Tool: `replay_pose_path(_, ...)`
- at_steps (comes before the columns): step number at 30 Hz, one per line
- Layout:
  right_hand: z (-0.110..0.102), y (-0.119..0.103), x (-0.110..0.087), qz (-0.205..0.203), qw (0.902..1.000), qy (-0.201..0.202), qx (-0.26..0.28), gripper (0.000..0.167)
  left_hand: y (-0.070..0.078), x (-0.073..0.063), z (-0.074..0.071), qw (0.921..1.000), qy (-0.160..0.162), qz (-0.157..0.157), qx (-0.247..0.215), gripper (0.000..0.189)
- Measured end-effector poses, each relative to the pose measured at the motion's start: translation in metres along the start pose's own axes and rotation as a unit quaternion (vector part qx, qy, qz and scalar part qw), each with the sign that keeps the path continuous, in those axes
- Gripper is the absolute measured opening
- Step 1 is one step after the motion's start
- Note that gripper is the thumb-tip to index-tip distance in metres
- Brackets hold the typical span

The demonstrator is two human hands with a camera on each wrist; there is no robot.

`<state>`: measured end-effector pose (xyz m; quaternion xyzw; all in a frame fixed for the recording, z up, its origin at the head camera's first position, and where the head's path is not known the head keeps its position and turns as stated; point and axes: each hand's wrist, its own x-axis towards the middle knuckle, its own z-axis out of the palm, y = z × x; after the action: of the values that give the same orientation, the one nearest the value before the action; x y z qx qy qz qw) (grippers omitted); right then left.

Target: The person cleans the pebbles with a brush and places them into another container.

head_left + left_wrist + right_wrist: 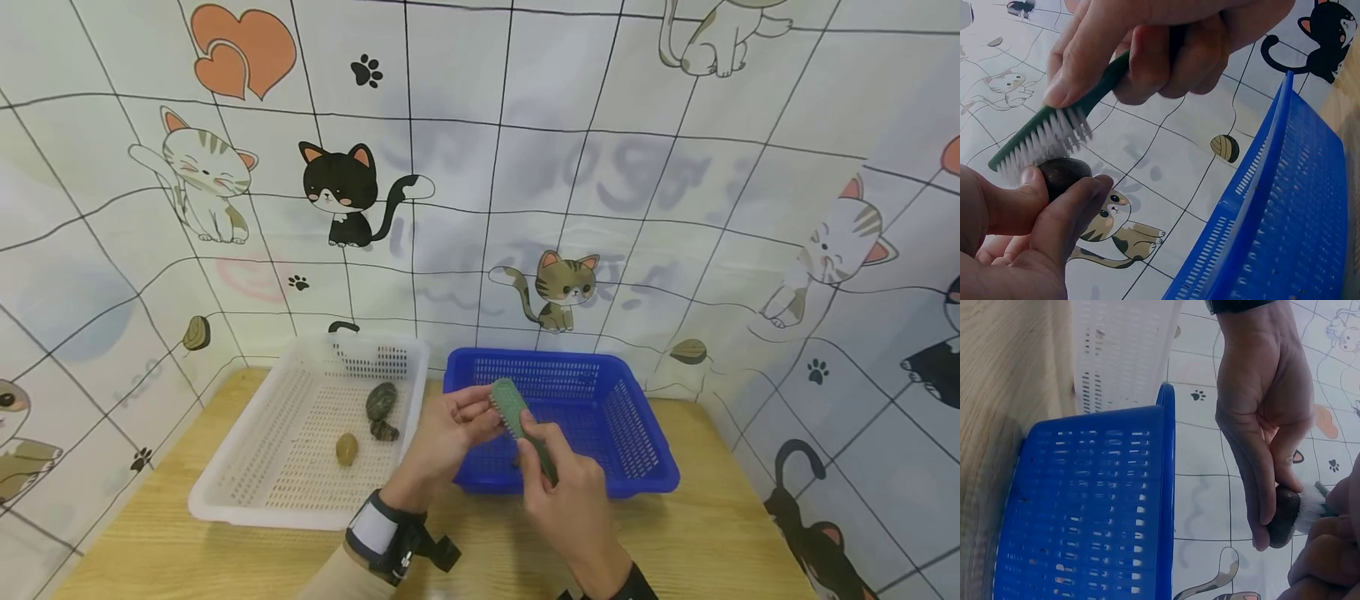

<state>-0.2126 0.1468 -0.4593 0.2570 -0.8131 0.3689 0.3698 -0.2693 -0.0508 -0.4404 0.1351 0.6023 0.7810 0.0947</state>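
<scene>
Left hand (pixel 442 437) has a dark stone (pixel 1065 175) pinched between thumb and fingertips, thumb on one side, fingers on the other; exact lie of its outer fingers, cannot tell. Right hand (pixel 567 492) grips a green brush (pixel 510 404), fingers curled round the handle, thumb pressed on the back near the head. White bristles (pixel 1041 140) touch the stone; both wrist views show the contact, head view hides the stone behind hand and brush. Brush slants, head end far left, handle end near right. Stone is held up off the table (pixel 727 517), at the left side of the blue basket (pixel 637 429) as seen from the head. In that basket a small brownish bit peeks out by the brush, too hidden to identify. White basket (pixel 262 515) sits just left of the blue one, three stones in its right half: a dark green mottled one (pixel 382 402) far, a small striped one (pixel 384 431) right beside it on the near side, a yellowish-brown one (pixel 347 449) apart from them, nearer and left. Black strap (pixel 408 533) on left wrist. Cat-print sheet (pixel 450 183) behind, far side.
</scene>
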Motion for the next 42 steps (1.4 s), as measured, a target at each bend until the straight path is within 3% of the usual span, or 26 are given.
replay_pose_path(7, -0.005, 0.009, 0.006, -0.002, 0.9990, 0.023, -0.039, 0.028, 0.001, -0.003, 0.004, 0.9998, -0.013, -0.011, 0.012, 0.047)
replay_pose_path(12, -0.010, 0.011, 0.004, 0.014, 0.9991, 0.022, -0.032, 0.026, 0.007, -0.005, 0.001, 1.0000, -0.002, -0.006, -0.007, 0.047)
replay_pose_path(18, -0.005, 0.002, -0.001, 0.001, 0.9999, 0.008, -0.015, 0.029, 0.006, -0.004, -0.002, 0.9998, 0.009, -0.002, -0.019, 0.047)
replay_pose_path(27, -0.005, 0.002, 0.005, -0.015, 0.9989, 0.018, -0.039, 0.027, 0.000, -0.004, 0.004, 0.9997, -0.018, -0.007, 0.013, 0.047)
replay_pose_path(34, -0.009, 0.007, 0.005, 0.001, 0.9993, 0.019, -0.031, 0.025, 0.009, -0.009, -0.002, 0.9998, 0.005, 0.008, 0.016, 0.045)
replay_pose_path(42, 0.001, -0.001, -0.001, -0.044, 0.9986, 0.015, -0.027, 0.037, 0.006, -0.006, -0.003, 1.0000, 0.001, -0.003, -0.003, 0.047)
